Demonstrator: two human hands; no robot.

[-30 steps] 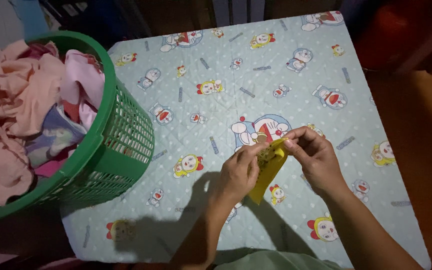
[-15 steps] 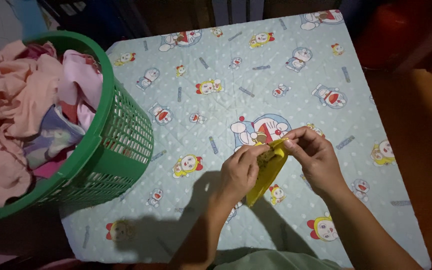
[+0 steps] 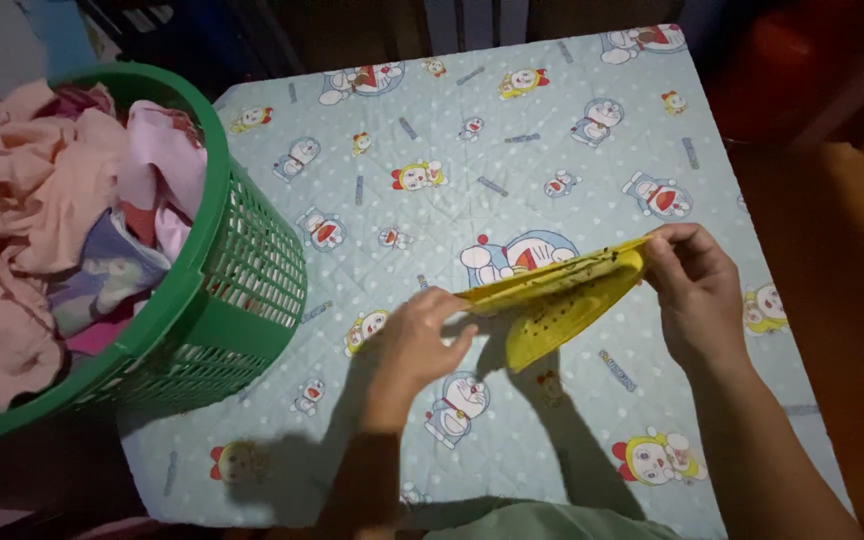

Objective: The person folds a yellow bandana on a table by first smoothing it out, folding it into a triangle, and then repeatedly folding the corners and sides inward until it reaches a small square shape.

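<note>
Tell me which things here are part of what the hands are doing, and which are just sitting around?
In use:
- yellow cloth, stretched between both hands
- left hand, holding one end
- right hand, holding the other end

Just sitting around:
- green laundry basket
- pile of pink clothes in it
- cartoon-print blue sheet underneath

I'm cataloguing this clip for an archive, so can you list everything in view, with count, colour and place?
Small cloth: one, yellow with dark specks, stretched between both hands above the sheet.
Laundry basket: one, green slatted plastic, left side, standing on the sheet's edge.
Clothes pile: several pieces, mostly peach and pink, heaped in the basket.
Cartoon-print sheet: one, pale blue with cartoon figures, spread across the middle.
Floor: orange-brown, at right.
Left hand: fingers pinching the cloth's left end.
Right hand: fingers pinching the cloth's right end.
</note>
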